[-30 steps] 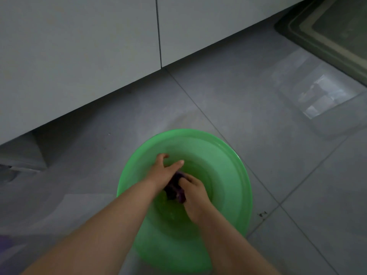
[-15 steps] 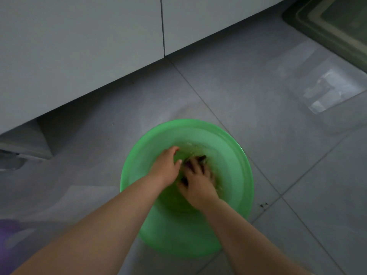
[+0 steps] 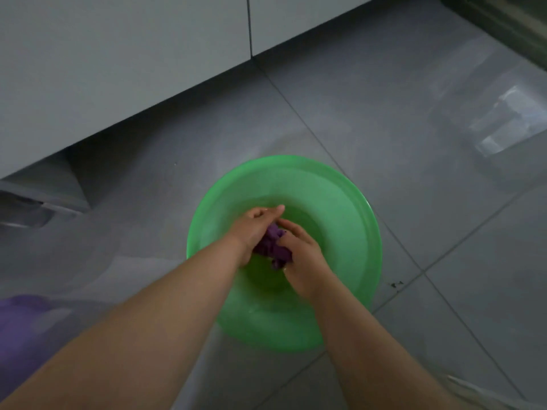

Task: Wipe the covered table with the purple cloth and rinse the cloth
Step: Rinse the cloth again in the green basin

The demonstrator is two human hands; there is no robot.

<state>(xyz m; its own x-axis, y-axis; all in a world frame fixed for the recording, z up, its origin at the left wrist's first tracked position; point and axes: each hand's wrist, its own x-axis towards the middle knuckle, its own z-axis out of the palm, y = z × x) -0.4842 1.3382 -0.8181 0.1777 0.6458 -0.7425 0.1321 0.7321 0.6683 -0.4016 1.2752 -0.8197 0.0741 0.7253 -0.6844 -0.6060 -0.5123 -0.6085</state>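
A round green basin [image 3: 349,208] stands on the grey tiled floor with water in it. Inside it, the bunched purple cloth [image 3: 273,245] sits between both hands. My left hand [image 3: 254,229] grips the cloth's left side, fingers curled over it. My right hand [image 3: 305,255] grips the right side from below. Most of the cloth is hidden by the hands.
White cabinet fronts [image 3: 118,69] run along the back, with a dark gap beneath. A dark mat [image 3: 515,22] lies at the top right. A blurred purple object [image 3: 20,324] sits at the left edge. Grey floor tiles [image 3: 414,143] surround the basin.
The cloth was pressed down under my hands half a second ago; now it is bunched up between them and more of its purple shows. The basin has not moved.
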